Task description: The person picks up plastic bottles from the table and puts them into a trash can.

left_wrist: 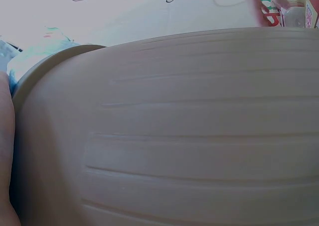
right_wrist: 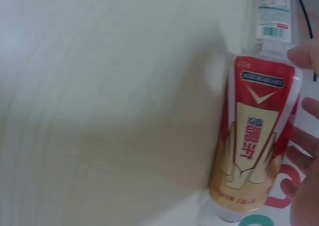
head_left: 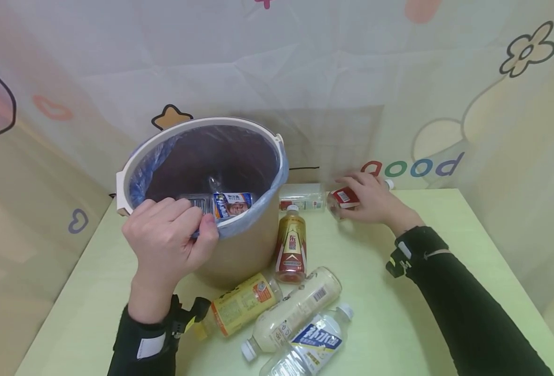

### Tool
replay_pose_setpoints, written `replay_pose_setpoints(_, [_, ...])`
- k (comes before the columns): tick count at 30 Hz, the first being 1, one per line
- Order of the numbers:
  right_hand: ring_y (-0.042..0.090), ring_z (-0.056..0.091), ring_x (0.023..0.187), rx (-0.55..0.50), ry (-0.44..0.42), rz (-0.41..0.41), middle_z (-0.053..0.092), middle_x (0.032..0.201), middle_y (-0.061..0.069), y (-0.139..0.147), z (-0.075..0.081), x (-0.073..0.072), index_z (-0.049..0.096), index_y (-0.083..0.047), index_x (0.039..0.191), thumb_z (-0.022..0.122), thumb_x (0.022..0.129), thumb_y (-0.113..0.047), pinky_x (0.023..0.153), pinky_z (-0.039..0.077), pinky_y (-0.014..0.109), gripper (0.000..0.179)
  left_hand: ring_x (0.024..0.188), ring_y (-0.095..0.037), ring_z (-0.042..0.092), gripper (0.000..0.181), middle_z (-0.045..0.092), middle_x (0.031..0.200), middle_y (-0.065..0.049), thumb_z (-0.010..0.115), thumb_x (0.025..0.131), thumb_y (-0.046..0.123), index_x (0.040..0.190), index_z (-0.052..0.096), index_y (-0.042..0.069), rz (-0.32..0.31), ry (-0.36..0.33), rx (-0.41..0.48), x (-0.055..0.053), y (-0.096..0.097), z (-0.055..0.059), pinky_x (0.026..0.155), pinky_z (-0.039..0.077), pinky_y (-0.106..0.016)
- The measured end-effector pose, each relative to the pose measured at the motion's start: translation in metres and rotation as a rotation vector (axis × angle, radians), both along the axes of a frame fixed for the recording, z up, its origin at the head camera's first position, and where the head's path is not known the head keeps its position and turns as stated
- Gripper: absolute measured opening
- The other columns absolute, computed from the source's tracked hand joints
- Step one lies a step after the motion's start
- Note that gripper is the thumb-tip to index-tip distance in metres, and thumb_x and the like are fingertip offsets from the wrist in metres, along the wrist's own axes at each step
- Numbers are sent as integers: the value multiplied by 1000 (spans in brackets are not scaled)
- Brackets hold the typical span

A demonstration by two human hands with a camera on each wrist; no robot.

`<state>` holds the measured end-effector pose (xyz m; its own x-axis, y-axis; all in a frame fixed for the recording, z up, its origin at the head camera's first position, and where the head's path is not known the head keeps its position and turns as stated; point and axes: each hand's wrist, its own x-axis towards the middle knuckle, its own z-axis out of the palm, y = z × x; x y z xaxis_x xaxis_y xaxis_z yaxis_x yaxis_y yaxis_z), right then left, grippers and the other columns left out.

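Note:
At the near rim of a tan bin point(head_left: 239, 248), my left hand point(head_left: 171, 235) grips the edge together with the blue plastic liner point(head_left: 253, 211). The left wrist view is mostly filled by the bin's ribbed wall point(left_wrist: 199, 126). To the right of the bin, my right hand point(head_left: 368, 201) holds a lying plastic bottle point(right_wrist: 254, 136) with a red and gold label, thumb on one side and fingers on the other; the palm hides part of it in the head view. A clear bottle point(head_left: 307, 197) lies next to it. Inside the bin is a blue-labelled bottle point(head_left: 232, 204).
A red and gold bottle point(head_left: 291, 245) leans near the bin. In front lie a yellow-labelled bottle point(head_left: 246, 303), a cream bottle point(head_left: 300, 308) and a clear bottle with a blue and white label point(head_left: 316, 342). A printed curtain point(head_left: 333, 78) hangs behind the pale green table point(head_left: 376, 292).

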<state>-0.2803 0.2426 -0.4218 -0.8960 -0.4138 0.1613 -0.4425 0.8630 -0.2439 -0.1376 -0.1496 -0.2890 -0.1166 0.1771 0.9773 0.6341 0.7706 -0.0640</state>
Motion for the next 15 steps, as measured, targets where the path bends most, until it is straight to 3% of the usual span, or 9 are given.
replay_pose_setpoints(8, [35,35,137,60,-12,-51,44,147,15,5,-11,0,46,-18,150,71,76,-61,108,22,60,90,44,-15,23,40,24,49,3,45,86,27,50,31,13,2,-6,-2,0,0,-1,47,12,-33])
replay_pose_setpoints(15, [43,35,131,134,-50,-112,46,141,21,4,-10,0,49,-16,146,76,70,-59,101,24,62,92,44,-16,24,36,25,49,3,46,81,23,50,33,13,6,-16,-7,-1,-1,-2,47,13,-34])
